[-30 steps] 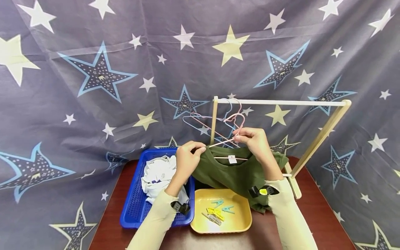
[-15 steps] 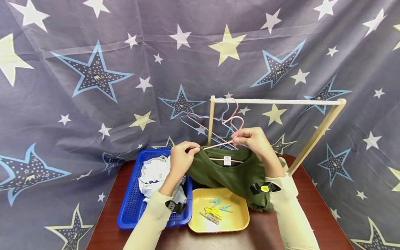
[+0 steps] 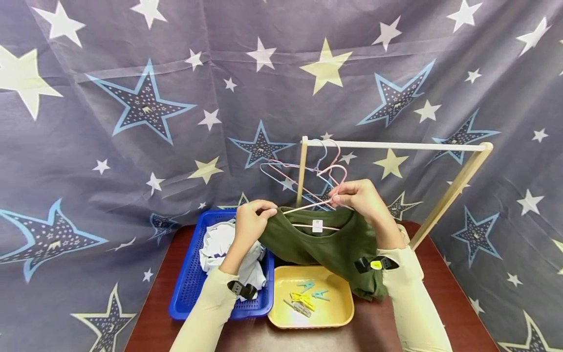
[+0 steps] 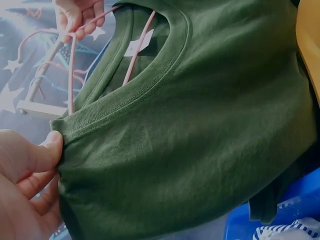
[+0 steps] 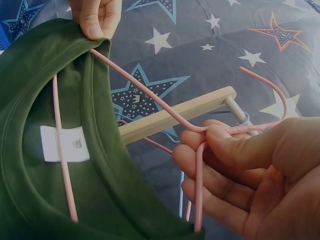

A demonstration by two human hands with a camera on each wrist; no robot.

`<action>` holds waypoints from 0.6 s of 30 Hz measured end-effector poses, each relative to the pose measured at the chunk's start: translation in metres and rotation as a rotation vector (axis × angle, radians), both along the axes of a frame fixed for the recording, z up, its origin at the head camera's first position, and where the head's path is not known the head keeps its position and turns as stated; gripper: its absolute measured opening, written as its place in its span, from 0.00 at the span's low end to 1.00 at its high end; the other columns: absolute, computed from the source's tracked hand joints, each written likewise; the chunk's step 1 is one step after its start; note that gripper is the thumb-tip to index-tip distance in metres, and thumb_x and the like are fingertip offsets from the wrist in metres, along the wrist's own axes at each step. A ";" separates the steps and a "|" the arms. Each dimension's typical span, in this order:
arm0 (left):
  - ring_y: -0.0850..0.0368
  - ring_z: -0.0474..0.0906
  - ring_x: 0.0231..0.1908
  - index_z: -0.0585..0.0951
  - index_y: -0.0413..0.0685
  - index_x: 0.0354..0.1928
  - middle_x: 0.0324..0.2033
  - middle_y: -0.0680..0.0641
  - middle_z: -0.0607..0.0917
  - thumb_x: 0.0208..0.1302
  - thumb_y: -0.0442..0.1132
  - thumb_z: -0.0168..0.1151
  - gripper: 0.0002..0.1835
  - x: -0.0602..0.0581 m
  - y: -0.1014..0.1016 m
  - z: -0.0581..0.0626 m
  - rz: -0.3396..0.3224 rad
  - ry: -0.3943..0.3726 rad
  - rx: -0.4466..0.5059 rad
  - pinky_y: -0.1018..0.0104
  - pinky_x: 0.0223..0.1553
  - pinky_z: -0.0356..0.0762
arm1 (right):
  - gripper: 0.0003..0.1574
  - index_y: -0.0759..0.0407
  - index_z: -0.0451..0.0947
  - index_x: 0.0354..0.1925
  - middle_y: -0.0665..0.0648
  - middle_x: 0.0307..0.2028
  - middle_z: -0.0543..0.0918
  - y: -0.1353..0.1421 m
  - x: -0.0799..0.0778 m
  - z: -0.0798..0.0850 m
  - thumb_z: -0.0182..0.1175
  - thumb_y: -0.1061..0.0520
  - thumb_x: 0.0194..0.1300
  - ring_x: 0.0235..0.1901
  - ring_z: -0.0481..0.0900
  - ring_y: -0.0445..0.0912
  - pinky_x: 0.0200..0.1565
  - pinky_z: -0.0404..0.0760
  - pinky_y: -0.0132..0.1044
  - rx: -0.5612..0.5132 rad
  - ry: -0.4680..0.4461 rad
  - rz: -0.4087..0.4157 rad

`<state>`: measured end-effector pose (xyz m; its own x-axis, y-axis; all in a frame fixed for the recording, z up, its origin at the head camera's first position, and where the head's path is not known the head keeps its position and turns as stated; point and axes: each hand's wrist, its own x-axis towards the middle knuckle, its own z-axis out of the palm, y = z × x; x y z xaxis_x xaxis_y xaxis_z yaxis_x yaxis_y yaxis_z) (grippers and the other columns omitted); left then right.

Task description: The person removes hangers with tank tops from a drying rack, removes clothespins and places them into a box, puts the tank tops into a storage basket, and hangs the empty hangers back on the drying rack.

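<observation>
A dark green T-shirt [image 3: 316, 249] with a white neck label [image 5: 65, 144] hangs between both hands. Inside its neck opening sits a pink wire hanger [image 5: 145, 90], its arms running under the collar and its hook above. My left hand [image 3: 255, 222] pinches the shirt at the collar end of one shoulder, thumb in front, as the left wrist view [image 4: 30, 170] shows up close. With thumb and fingers, my right hand [image 3: 358, 198] grips the hanger at the base of its hook. The shirt's lower part drapes beside the yellow tray [image 3: 345, 313].
A wooden rack with a white rail [image 3: 396, 145] stands behind, carrying a blue hanger [image 3: 274, 180] and another pink hanger. On the red-brown table [image 3: 374, 327], a blue basket [image 3: 180, 298] holds white clothes [image 3: 220, 242]. Several clothespins [image 3: 303, 300] lie in the tray.
My left hand has moved left and slightly down, drawing the shirt's shoulder outward along the hanger. My right hand keeps its grip at the hook's base, with the hanger shifted slightly right.
</observation>
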<state>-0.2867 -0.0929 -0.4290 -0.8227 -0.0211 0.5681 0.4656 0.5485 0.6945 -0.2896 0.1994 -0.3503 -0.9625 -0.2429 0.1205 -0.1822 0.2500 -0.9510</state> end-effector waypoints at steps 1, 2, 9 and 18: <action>0.54 0.85 0.28 0.91 0.46 0.31 0.29 0.47 0.91 0.54 0.32 0.76 0.03 0.000 -0.002 0.000 0.001 -0.007 0.010 0.65 0.33 0.79 | 0.14 0.85 0.78 0.46 0.58 0.30 0.90 0.000 0.000 0.000 0.63 0.72 0.65 0.30 0.88 0.38 0.37 0.87 0.31 -0.003 0.001 0.001; 0.54 0.84 0.27 0.91 0.45 0.31 0.29 0.46 0.91 0.54 0.32 0.76 0.03 -0.001 -0.004 0.000 0.002 -0.011 0.019 0.67 0.32 0.79 | 0.14 0.86 0.78 0.46 0.59 0.31 0.90 0.001 0.000 0.000 0.63 0.73 0.65 0.30 0.88 0.38 0.37 0.88 0.32 -0.009 0.002 0.003; 0.57 0.81 0.23 0.90 0.43 0.32 0.26 0.45 0.90 0.55 0.32 0.75 0.03 -0.003 -0.013 0.004 0.018 -0.036 0.052 0.73 0.28 0.73 | 0.15 0.89 0.75 0.47 0.53 0.31 0.89 0.003 0.001 0.000 0.61 0.74 0.65 0.31 0.88 0.40 0.39 0.88 0.32 -0.063 0.003 0.017; 0.60 0.79 0.23 0.90 0.41 0.32 0.27 0.43 0.90 0.55 0.30 0.75 0.03 -0.003 -0.023 0.005 0.036 -0.069 0.106 0.77 0.28 0.71 | 0.13 0.89 0.76 0.45 0.43 0.29 0.87 0.009 0.002 -0.001 0.60 0.75 0.65 0.30 0.87 0.39 0.38 0.87 0.30 -0.072 0.007 0.019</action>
